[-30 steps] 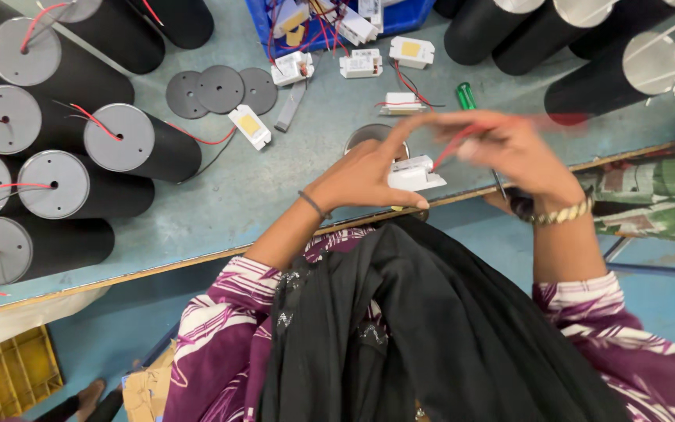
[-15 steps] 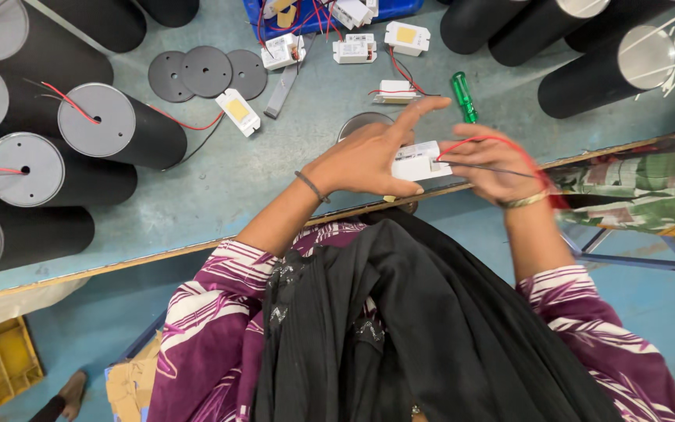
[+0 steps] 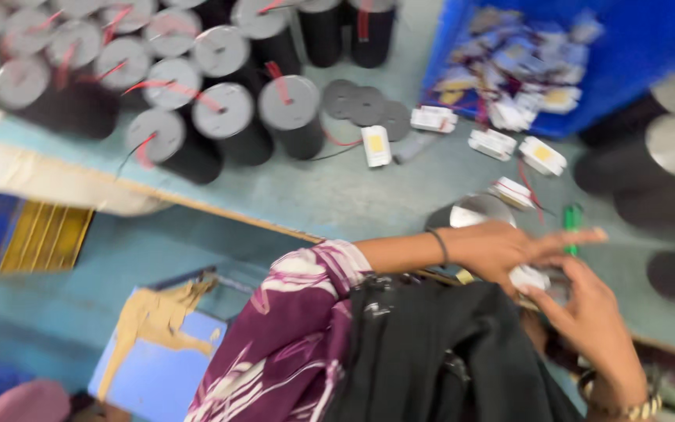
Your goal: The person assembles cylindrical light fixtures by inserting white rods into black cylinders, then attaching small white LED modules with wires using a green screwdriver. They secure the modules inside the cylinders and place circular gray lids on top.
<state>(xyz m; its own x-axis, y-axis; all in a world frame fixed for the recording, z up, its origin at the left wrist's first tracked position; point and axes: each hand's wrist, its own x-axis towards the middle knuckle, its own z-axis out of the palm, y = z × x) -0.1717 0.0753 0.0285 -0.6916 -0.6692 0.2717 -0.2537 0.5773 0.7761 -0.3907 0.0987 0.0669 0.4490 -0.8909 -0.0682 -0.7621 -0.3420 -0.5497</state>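
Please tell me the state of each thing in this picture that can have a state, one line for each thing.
left hand: fingers stretched out, touching the small white module.
right hand: fingers on the small white module, grip unclear from blur.
black cylinders: lying on the table, grey caps on, red wires attached.
blue bin: open, holding many small parts.
green screwdriver: lying on the table, unheld.

Black cylinders [image 3: 236, 129] carry matt grey metal end caps. Bin [image 3: 634, 55]: glossy blue plastic. Table [image 3: 314, 191]: painted, worn, matt teal surface.
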